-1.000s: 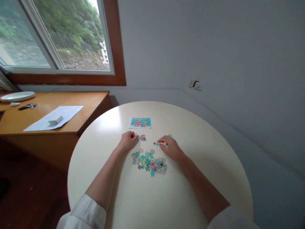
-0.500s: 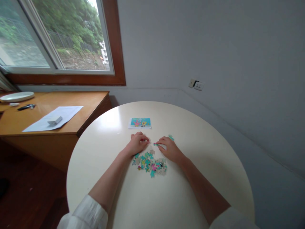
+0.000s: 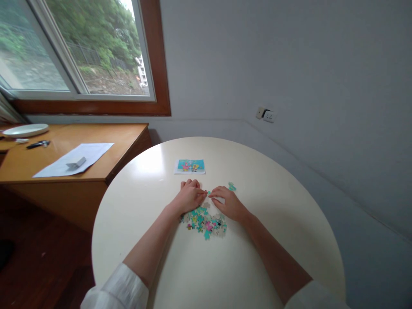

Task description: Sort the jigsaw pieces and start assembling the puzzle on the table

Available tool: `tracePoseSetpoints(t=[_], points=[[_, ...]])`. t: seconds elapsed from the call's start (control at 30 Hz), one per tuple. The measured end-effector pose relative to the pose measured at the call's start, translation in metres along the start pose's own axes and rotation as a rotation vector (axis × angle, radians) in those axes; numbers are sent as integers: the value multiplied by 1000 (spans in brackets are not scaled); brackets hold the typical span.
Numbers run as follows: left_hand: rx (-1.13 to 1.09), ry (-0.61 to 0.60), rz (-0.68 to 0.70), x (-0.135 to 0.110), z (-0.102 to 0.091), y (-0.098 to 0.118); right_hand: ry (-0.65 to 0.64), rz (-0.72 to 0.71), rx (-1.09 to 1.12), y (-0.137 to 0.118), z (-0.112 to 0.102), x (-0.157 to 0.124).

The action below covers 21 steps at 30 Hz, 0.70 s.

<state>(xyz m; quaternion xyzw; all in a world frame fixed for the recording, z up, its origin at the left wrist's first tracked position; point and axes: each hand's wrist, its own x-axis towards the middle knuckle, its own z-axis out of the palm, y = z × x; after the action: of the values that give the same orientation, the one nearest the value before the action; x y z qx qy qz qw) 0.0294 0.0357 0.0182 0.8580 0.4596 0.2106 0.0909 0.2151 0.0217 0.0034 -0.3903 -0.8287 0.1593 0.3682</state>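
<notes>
On the far side of the puzzle pile (image 3: 206, 223), the left hand (image 3: 189, 198) and right hand (image 3: 229, 203) nearly meet at a small piece (image 3: 209, 192); whether either grips it is unclear.

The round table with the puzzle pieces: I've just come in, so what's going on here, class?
A person is handling puzzle pieces at a white round table. The fingertips of the left hand and right hand are close together at a small puzzle bit; whether either grips it is too small to tell. The loose heap lies nearer the person, partly hidden by the left hand. A teal bit lies beyond the right hand, a picture card beyond the left.
</notes>
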Motion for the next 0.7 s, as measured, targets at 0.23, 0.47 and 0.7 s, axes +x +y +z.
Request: tracePoseSetpoints(t=[0.23, 0.47, 0.7], points=[[92, 111, -152, 3, 4, -13, -150, -27, -30, -7, -3, -1], [131, 175, -291, 3, 2, -18, -202, 4, -34, -6, -5, -2], [65, 244, -325, 2, 6, -27, -167, 68, 102, -8, -4, 1]])
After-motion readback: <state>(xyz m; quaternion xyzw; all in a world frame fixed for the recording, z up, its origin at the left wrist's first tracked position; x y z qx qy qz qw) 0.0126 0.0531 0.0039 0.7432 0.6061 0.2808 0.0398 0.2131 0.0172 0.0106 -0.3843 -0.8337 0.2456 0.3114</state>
